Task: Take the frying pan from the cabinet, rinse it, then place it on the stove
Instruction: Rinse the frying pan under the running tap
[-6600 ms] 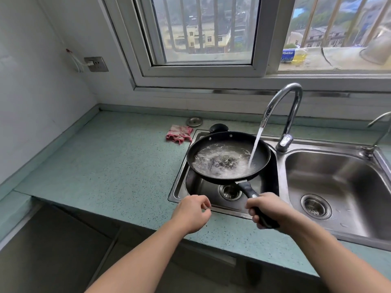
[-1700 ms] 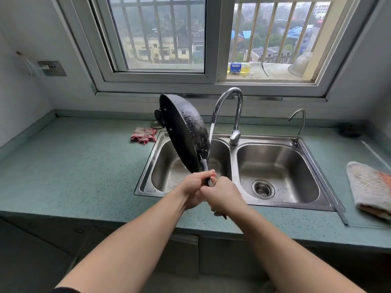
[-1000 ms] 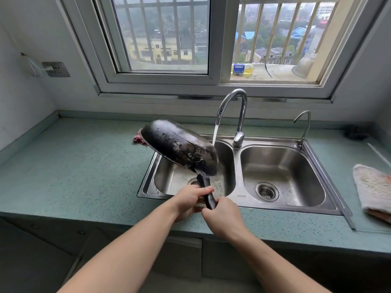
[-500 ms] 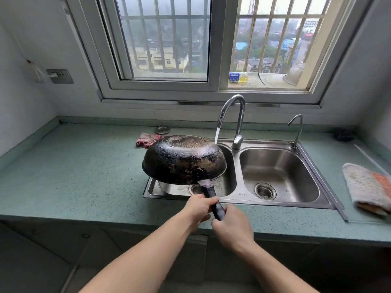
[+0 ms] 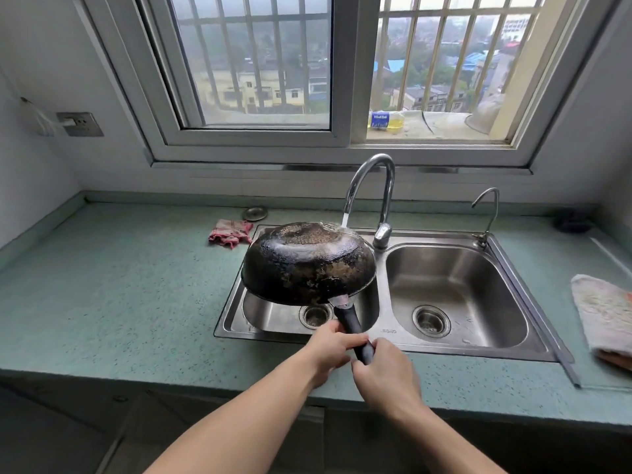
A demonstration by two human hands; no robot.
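Now | pan (image 5: 307,265) flipped bottom-up under tap (image 5: 372,186) | left hand (image 5: 330,343), right hand (image 5: 383,367) both clamped on handle (image 5: 352,325) | rinse nearly done

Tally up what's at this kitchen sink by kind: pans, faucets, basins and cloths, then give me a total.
frying pan: 1
faucets: 2, the tall faucet and the small faucet
sink basins: 2, the left basin and the right basin
cloths: 2, the pink rag and the towel
total: 7
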